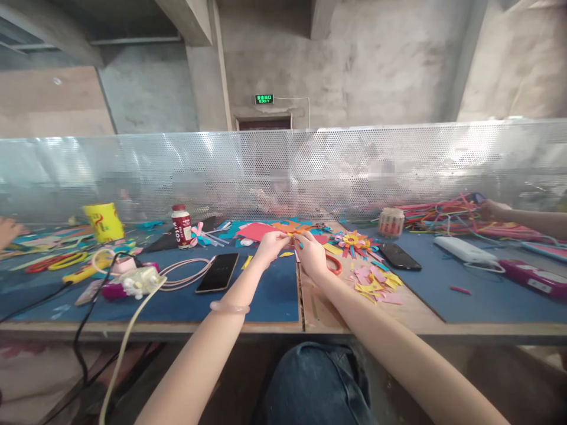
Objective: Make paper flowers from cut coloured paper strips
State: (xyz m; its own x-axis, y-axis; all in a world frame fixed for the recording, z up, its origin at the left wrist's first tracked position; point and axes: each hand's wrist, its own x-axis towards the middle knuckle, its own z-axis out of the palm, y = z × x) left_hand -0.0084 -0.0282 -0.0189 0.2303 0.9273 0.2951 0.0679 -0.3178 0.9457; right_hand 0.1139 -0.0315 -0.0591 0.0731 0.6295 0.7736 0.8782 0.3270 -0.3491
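Note:
My left hand (271, 247) and my right hand (310, 254) are stretched out over the table, fingers pinched together on a small yellow and orange paper piece (293, 234) held between them. Red scissors (333, 264) lie just right of my right hand. A paper flower (353, 241) of coloured strips sits behind it, and a heap of pink and yellow paper scraps (376, 282) lies to the right. Red and orange paper sheets (261, 230) lie beyond my hands. A black phone (218, 273) rests left of my left wrist, on the blue mat (266, 295).
A drink bottle (182, 226), a yellow cup (104, 222), a white charger with cables (137, 282) and a second phone (399, 256) are on the table. A perforated metal screen (398, 165) runs along the back. Another person's hand (494, 209) rests on coloured strips at right; another hand (6, 230) shows at far left.

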